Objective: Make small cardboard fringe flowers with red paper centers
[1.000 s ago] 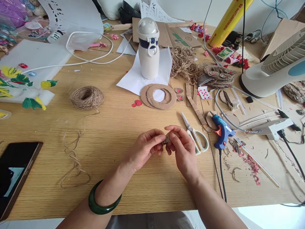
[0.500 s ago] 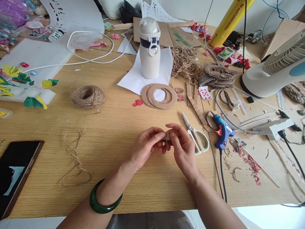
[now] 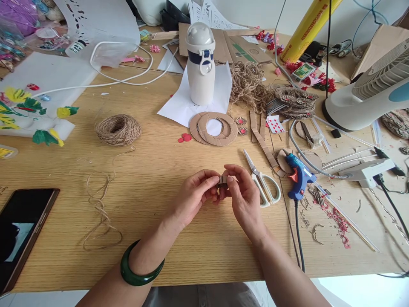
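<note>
Between my fingertips is a small strip of corrugated cardboard [image 3: 223,181], bent and partly covered by the fingers. My left hand [image 3: 198,194] pinches its left side with thumb and forefinger. On the right side, my right hand [image 3: 245,198] grips it, thumb in front and forefinger raised behind. Open-bladed white-handled scissors [image 3: 266,187] lie just right of my right hand. Beyond the hands are two cardboard rings [image 3: 234,132], overlapping, with red paper circles [image 3: 184,137] at their left and two small red-centred cardboard rosettes [image 3: 242,131] at their right.
A blue glue gun [image 3: 298,177] lies on the right, its cord running to the front edge. A twine coil [image 3: 118,130] and a phone [image 3: 27,234] are on the left. A white bottle [image 3: 200,68] stands at the back, a fan [image 3: 367,98] at the right.
The fingers have shifted slightly around the cardboard strip, and more of its ridged face shows now. Other things stay where they were.
</note>
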A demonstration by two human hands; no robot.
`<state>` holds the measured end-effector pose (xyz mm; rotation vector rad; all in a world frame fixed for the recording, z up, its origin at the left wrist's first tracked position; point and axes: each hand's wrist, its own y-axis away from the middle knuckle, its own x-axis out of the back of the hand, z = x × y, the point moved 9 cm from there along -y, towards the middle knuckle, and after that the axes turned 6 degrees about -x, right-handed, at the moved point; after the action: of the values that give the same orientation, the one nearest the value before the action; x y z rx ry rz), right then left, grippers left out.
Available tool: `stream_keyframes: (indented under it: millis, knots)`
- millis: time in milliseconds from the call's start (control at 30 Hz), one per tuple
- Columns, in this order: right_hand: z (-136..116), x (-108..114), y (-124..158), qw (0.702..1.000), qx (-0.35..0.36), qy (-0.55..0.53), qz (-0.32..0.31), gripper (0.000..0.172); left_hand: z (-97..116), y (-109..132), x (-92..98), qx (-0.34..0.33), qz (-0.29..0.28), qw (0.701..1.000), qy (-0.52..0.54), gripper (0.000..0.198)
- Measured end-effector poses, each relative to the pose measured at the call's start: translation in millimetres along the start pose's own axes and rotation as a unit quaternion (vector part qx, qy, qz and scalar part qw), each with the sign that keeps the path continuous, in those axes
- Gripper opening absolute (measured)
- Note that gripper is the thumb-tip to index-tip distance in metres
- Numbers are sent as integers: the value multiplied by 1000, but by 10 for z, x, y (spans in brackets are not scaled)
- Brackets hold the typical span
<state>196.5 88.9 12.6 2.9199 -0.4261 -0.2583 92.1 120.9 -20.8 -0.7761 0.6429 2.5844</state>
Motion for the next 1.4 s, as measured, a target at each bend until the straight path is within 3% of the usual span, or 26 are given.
stream_keyframes:
  millis: [467,1100,1400]
  knots:
    - [74,-55,-36,998,-32,-29,-36,20,34,-20,49,-21,11,999,22,15]
    - [81,-36,-45,999,-18,-42,-29,23,55,-8,10,-34,-10,999,-31,25]
    - [95,-37,-39,999,-25,-21,-27,26,83,-23,20,-47,8,998,-51,22]
